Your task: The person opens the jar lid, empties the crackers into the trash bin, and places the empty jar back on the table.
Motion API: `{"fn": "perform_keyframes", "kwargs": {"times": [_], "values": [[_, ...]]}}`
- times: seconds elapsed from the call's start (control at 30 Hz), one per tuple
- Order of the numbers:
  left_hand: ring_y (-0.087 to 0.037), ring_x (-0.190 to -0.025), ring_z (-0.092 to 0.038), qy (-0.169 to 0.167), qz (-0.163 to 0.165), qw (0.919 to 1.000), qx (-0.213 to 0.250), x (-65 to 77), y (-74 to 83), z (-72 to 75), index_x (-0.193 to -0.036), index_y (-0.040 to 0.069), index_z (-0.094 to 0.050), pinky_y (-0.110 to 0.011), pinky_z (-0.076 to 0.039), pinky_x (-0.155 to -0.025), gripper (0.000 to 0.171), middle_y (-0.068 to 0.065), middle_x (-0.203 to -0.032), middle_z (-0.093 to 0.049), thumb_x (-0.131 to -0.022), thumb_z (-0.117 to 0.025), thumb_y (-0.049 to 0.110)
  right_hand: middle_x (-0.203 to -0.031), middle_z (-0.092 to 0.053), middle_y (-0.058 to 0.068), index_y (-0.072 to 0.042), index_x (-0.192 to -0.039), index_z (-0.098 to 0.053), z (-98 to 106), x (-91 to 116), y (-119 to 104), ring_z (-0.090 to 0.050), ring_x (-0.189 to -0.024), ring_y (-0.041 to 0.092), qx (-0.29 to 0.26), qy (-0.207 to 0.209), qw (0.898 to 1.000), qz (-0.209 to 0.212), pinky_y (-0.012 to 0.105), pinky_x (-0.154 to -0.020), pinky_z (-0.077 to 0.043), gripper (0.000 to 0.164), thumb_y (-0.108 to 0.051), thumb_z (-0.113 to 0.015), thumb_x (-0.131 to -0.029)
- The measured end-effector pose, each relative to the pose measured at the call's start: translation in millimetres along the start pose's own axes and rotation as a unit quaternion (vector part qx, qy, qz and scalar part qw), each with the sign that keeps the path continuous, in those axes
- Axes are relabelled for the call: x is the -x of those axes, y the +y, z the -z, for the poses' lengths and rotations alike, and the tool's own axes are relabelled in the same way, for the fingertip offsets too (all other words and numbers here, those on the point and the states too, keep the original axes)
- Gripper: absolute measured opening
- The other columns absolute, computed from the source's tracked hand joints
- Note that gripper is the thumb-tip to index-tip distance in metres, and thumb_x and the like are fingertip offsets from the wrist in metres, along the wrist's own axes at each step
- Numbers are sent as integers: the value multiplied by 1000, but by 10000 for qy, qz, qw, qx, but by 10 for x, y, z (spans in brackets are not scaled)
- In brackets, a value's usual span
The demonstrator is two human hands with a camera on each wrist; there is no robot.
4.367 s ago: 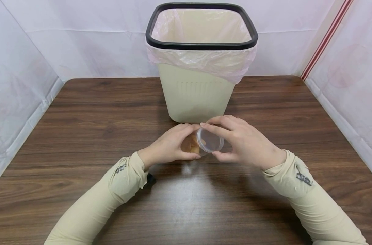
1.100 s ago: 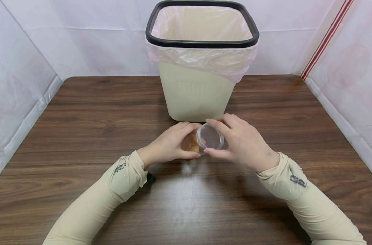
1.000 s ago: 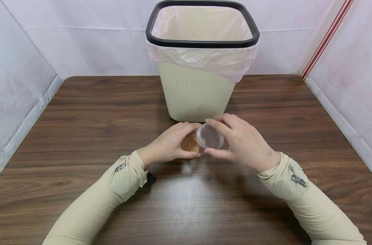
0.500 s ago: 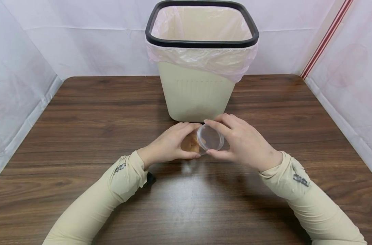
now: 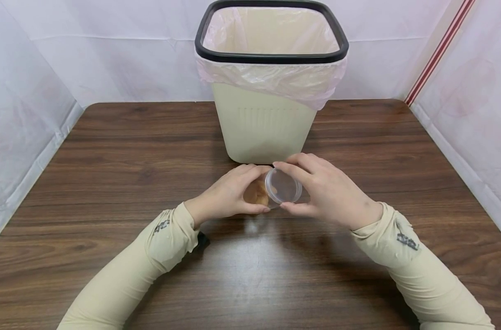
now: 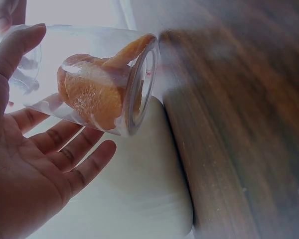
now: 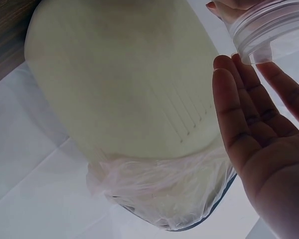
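A clear plastic jar [image 6: 45, 102] with orange pieces [image 6: 92, 92], which look like peel, at its bottom is at the table's middle. Its top leans toward the right. My left hand [image 5: 227, 192] holds the jar's side between thumb and fingers. The clear round lid [image 5: 284, 185] is at the jar's top. My right hand [image 5: 330, 192] grips the lid's rim, index finger on the far side and thumb on the near side. Whether the jar's base touches the table is hard to tell. The right wrist view catches only the ridged rim, at the upper right.
Just behind the jar stands a cream trash bin [image 5: 267, 123] with a black rim ring [image 5: 271, 58] and a pink plastic liner [image 5: 271, 82]. Brown wood-grain table [image 5: 130, 151] lies around. White sheeting [image 5: 110, 59] hangs at the back and sides.
Over the last second my right hand turns slightly counterclockwise at the lid: its index finger shifts left, its thumb right. The left hand and jar stay where they were.
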State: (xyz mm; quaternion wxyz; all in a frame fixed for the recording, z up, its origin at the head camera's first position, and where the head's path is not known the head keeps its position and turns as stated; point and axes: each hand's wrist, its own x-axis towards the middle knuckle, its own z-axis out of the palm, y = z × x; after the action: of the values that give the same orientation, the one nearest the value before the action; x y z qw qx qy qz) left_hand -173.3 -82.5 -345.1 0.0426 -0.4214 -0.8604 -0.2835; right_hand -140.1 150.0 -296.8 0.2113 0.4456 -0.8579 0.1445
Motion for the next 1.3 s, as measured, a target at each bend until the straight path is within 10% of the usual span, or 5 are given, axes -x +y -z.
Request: {"fn": "perform_keyframes", "kwargs": {"times": [1.3], "values": [[-17,-106,-56,-51,5,10000,-64,-4,-10,0,-136,8,-50,-35,-44,-97,71,-2,-118,-63,-76,-80,35,-117,-59,14,-5,-131,-56,12,12,37,-59,-102,26,11,-89,9994,341,42,-87,-49,68,-24,-81,-70]]}}
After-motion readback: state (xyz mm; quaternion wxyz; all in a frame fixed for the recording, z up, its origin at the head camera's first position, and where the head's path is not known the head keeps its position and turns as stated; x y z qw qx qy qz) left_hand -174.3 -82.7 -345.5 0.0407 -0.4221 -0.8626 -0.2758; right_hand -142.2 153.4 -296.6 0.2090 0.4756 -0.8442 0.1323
